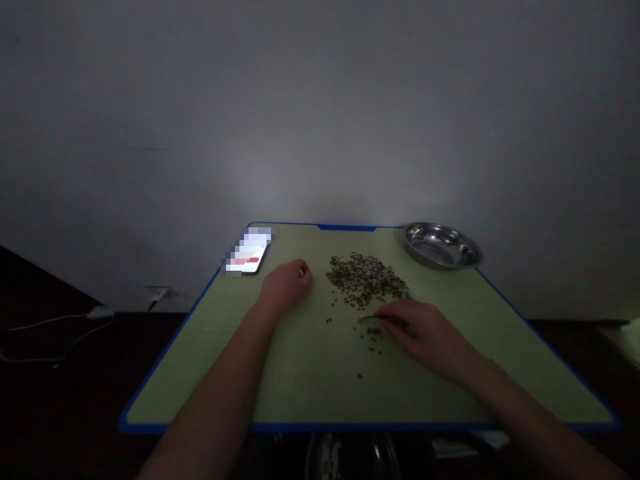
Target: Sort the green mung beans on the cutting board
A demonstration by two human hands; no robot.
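A loose heap of small dark round seeds or beans (367, 277) lies on the pale green tabletop (310, 380). My right hand (425, 330) pinches a thin metal tool (371, 317), its narrow tip pointing left just in front of the heap. Its exact kind is too dim to tell. A few stray seeds (374, 331) lie beneath and beside the tip. To the left of the heap, my left hand (287, 285) rests closed on the table, apart from the seeds. What its curled fingers hold, if anything, is hidden.
A shallow shiny metal bowl (440, 247) stands at the back right corner. A lit phone (247, 252) lies at the back left edge. The table has a blue rim (375, 427), with a wall behind. White cables (100, 312) run at the far left.
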